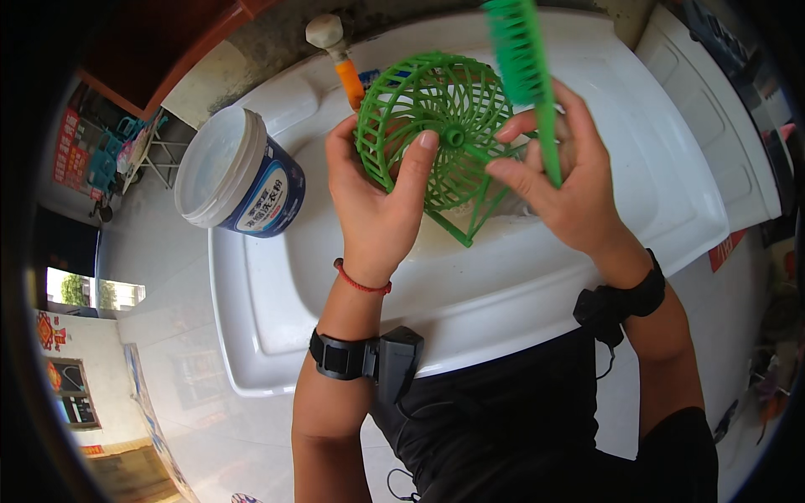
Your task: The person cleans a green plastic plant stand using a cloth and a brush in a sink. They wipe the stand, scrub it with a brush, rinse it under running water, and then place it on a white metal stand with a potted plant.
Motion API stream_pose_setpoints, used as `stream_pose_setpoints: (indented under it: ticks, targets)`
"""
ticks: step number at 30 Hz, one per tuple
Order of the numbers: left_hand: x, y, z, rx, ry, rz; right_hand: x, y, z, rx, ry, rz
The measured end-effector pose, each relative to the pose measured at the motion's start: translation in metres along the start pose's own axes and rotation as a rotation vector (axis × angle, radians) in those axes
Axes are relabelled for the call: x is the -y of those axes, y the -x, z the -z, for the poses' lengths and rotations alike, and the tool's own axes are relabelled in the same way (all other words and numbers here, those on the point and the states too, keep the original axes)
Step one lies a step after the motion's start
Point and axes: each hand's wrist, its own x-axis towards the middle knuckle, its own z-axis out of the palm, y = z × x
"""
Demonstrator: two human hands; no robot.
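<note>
A round green plastic wheel with curved spokes and a barred rim [454,104] is held up over the white sink [465,314]. My left hand [387,182] grips its left side, the thumb across the spokes near the hub. Between the thumb and forefinger of my right hand [566,170] is a green rod beside the hub. A green-bristled scrubbing brush [517,56] stands upright in the same hand, its handle against the palm. From the wheel's lower side a triangular green stand [466,241] points down. The basin's bottom behind the wheel is partly hidden.
An uncapped blue and white plastic tub [270,188] bearing writing stands on the sink's left ledge. Behind the wheel, a faucet with a pale knob [324,31] and an orange spout [349,82] rises at the back. A white appliance [704,113] adjoins the sink's right side.
</note>
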Motion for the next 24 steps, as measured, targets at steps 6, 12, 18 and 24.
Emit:
stream_pose_setpoints:
  ticks: [6, 12, 18, 24]
  targets:
    - [-0.002, 0.002, -0.003, 0.006, -0.013, 0.008, 0.0, 0.001, -0.001, 0.12, 0.095, -0.032]
    - [0.006, 0.001, 0.002, -0.03, 0.214, 0.207, 0.001, 0.002, -0.001, 0.09, 0.031, -0.023]
    - [0.007, 0.001, 0.004, -0.002, 0.222, 0.239, 0.002, 0.001, 0.001, 0.079, 0.004, 0.01]
    - [0.003, 0.002, 0.001, 0.016, 0.2, 0.212, 0.002, 0.001, 0.001, 0.062, -0.045, 0.011]
